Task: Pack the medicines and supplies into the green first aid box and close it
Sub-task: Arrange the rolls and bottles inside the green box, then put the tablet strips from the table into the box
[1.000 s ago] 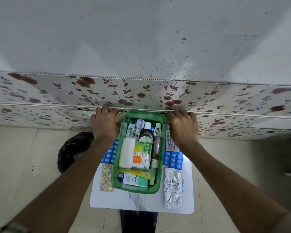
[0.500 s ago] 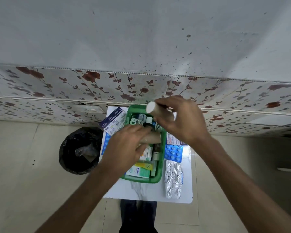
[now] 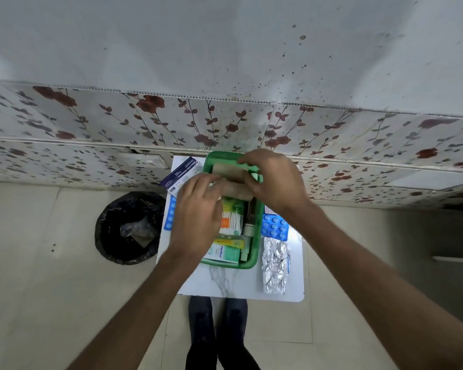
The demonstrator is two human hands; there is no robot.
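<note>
The green first aid box [image 3: 247, 264] stands open on a small white table [image 3: 225, 285], filled with cartons, tubes and a brown bottle. Two tan bandage rolls lie across its far end. My left hand [image 3: 197, 217] grips the nearer tan roll [image 3: 237, 190]. My right hand [image 3: 274, 180] rests fingers on the farther tan roll [image 3: 226, 169]. Beside the box lie silver foil strips [image 3: 275, 265], a blue blister pack [image 3: 275, 228] and a blue-white carton [image 3: 183, 173].
A black-lined waste bin [image 3: 129, 228] stands on the floor left of the table. A flowered wall panel [image 3: 225, 121] runs right behind the table. My shoes [image 3: 217, 329] are under the table's near edge. Another blue blister pack [image 3: 169, 217] pokes out at the left.
Both hands came off the box's far corners, picked up bandage rolls and lowered them onto the box's far end. The view has shifted slightly.
</note>
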